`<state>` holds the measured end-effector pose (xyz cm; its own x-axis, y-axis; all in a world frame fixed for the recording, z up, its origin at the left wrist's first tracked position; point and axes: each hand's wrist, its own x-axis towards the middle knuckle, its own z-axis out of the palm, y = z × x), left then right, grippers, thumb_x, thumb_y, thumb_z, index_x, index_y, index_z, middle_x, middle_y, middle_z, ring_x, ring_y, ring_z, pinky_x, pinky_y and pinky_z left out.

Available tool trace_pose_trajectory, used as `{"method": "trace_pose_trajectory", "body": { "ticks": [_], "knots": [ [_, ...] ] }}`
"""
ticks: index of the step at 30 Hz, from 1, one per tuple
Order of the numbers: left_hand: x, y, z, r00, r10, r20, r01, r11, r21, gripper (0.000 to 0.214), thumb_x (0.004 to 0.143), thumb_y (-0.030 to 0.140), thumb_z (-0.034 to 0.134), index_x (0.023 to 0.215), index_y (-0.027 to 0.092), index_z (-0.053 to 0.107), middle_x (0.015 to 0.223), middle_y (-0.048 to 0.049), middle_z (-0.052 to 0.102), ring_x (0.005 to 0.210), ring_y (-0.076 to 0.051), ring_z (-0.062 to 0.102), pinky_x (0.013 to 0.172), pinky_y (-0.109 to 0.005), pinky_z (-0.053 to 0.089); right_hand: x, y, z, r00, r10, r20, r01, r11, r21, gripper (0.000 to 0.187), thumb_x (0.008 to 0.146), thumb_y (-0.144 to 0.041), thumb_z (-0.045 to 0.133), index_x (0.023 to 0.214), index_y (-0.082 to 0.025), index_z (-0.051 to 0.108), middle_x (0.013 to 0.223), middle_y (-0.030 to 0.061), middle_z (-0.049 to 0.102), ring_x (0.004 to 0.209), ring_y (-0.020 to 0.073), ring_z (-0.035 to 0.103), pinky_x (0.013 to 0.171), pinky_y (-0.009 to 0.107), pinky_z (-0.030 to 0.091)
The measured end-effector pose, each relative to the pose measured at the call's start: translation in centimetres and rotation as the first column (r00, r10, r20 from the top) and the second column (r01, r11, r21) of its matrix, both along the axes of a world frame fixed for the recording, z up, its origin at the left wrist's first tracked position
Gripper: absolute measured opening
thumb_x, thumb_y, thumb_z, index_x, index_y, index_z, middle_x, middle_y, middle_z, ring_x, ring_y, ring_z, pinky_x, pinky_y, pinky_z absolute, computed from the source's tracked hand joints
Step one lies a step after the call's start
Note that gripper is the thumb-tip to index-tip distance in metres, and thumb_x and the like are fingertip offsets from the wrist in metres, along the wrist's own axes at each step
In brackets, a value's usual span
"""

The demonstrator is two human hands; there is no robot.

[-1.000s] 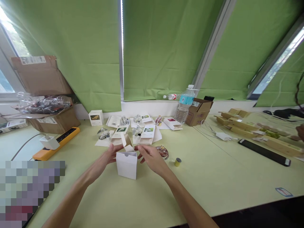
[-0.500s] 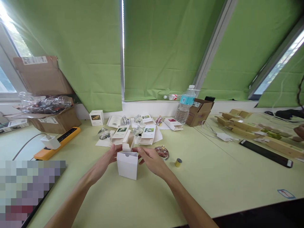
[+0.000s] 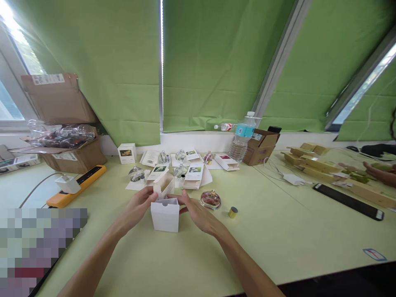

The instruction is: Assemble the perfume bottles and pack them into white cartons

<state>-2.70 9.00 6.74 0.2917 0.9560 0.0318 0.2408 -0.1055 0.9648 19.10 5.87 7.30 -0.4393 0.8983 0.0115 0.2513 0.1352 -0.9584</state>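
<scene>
A small white cardboard box (image 3: 165, 216) stands upright on the table in front of me, open at the top, with a notch in its front edge. Just behind its opening, a folded white card insert (image 3: 163, 184) leans to the left. My left hand (image 3: 139, 206) is closed on the insert's lower left side, the thumb at the box's upper left corner. On the other side, my right hand (image 3: 196, 210) grips the box, its fingers partly hidden behind it. A round glass bottle with reddish contents (image 3: 210, 199) and a gold cap (image 3: 233, 212) lie right of my right hand.
Several opened cartons (image 3: 193, 176) and glass bottles (image 3: 136, 174) lie behind my hands. A closed box (image 3: 126, 153), large water bottle (image 3: 244, 138) and brown carton (image 3: 261, 146) stand farther back. An orange power strip (image 3: 77, 185) is left; another person's hand (image 3: 382, 173) is far right.
The card insert has tilted left and widened into view behind the box. My left hand's thumb has shifted toward the box's corner. Another person's hand has come further in at the right.
</scene>
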Motion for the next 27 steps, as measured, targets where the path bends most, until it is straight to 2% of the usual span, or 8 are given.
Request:
{"method": "trace_pose_trajectory", "body": {
  "ticks": [3, 7, 9, 12, 15, 21, 24, 27],
  "knots": [
    [0.0, 0.1, 0.0, 0.998, 0.034, -0.053, -0.033, 0.999, 0.027, 0.044, 0.085, 0.054, 0.051, 0.113, 0.022, 0.059, 0.111, -0.0053, 0.068, 0.099, -0.024, 0.062, 0.081, -0.03, 0.046, -0.1, -0.1, 0.1, 0.997, 0.073, 0.02, -0.074, 0.997, 0.024, 0.061, 0.094, -0.061, 0.019, 0.136, -0.027, 0.048, 0.124, 0.0058, 0.06, 0.101, 0.0227, 0.06, 0.093, 0.039, 0.043],
    [0.0, 0.2, -0.1, 0.998, 0.037, -0.043, -0.036, 0.999, 0.03, 0.04, 0.085, 0.053, 0.052, 0.108, 0.022, 0.06, 0.104, -0.0045, 0.068, 0.095, -0.023, 0.062, 0.074, -0.028, 0.045, -0.3, 0.0, -0.4, 0.994, 0.088, 0.072, -0.094, 0.992, 0.084, 0.066, 0.077, -0.055, 0.065, 0.134, -0.027, 0.047, 0.123, 0.0061, 0.06, 0.103, 0.0237, 0.059, 0.085, 0.035, 0.048],
    [0.0, 0.1, -0.1, 1.0, 0.026, -0.016, -0.026, 0.999, 0.026, 0.038, 0.085, 0.052, 0.052, 0.107, 0.022, 0.06, 0.104, -0.0042, 0.068, 0.097, -0.023, 0.061, 0.075, -0.028, 0.045, -0.5, 0.2, -0.8, 0.995, 0.058, 0.082, -0.068, 0.99, 0.125, 0.065, 0.07, -0.045, 0.075, 0.127, -0.025, 0.052, 0.117, 0.0052, 0.063, 0.098, 0.0225, 0.06, 0.084, 0.033, 0.049],
    [0.1, 0.1, 0.0, 0.999, -0.004, 0.041, 0.004, 1.0, 0.017, 0.038, 0.085, 0.049, 0.054, 0.113, 0.023, 0.058, 0.111, -0.0043, 0.066, 0.101, -0.023, 0.06, 0.078, -0.029, 0.045, -0.6, 0.4, -1.2, 0.996, 0.029, 0.079, -0.041, 0.987, 0.154, 0.041, 0.077, -0.038, 0.069, 0.113, -0.02, 0.062, 0.106, 0.005, 0.067, 0.094, 0.021, 0.062, 0.083, 0.033, 0.049],
    [0.1, 0.1, 0.2, 0.998, -0.018, 0.059, 0.016, 0.999, 0.03, 0.037, 0.085, 0.048, 0.055, 0.113, 0.023, 0.058, 0.114, -0.0042, 0.065, 0.1, -0.022, 0.061, 0.08, -0.029, 0.045, -0.4, 0.5, -1.0, 0.997, 0.047, 0.055, -0.052, 0.992, 0.112, 0.032, 0.079, -0.033, 0.066, 0.106, -0.017, 0.064, 0.101, 0.0058, 0.068, 0.091, 0.0211, 0.063, 0.081, 0.033, 0.05],
    [0.2, 0.1, 0.0, 0.999, 0.002, 0.04, -0.003, 0.999, 0.034, 0.039, 0.084, 0.052, 0.055, 0.107, 0.021, 0.06, 0.102, -0.0059, 0.068, 0.101, -0.025, 0.062, 0.088, -0.035, 0.047, 0.1, 0.6, -1.1, 0.997, 0.075, -0.003, -0.075, 0.997, -0.001, 0.03, 0.081, -0.032, 0.063, 0.108, -0.019, 0.063, 0.101, 0.0062, 0.068, 0.091, 0.0215, 0.064, 0.074, 0.03, 0.05],
    [0.1, 0.4, -0.5, 0.998, 0.008, 0.059, -0.012, 0.998, 0.057, 0.042, 0.084, 0.053, 0.054, 0.111, 0.021, 0.059, 0.113, -0.0083, 0.066, 0.111, -0.027, 0.058, 0.095, -0.04, 0.046, 0.2, 0.8, -1.8, 0.992, 0.064, 0.108, -0.06, 0.998, -0.037, 0.036, 0.08, -0.033, 0.064, 0.113, -0.019, 0.061, 0.096, 0.0058, 0.069, 0.083, 0.0197, 0.064, 0.067, 0.027, 0.048],
    [0.0, 0.7, -0.9, 0.998, 0.006, 0.055, -0.01, 0.997, 0.076, 0.044, 0.083, 0.051, 0.056, 0.115, 0.021, 0.058, 0.123, -0.0095, 0.061, 0.114, -0.028, 0.057, 0.096, -0.041, 0.046, 0.4, 1.0, -2.4, 0.966, 0.027, 0.255, -0.036, 0.999, 0.028, 0.037, 0.08, -0.036, 0.065, 0.113, -0.02, 0.063, 0.093, 0.0049, 0.069, 0.079, 0.0187, 0.063, 0.063, 0.025, 0.045]
  ]
}}
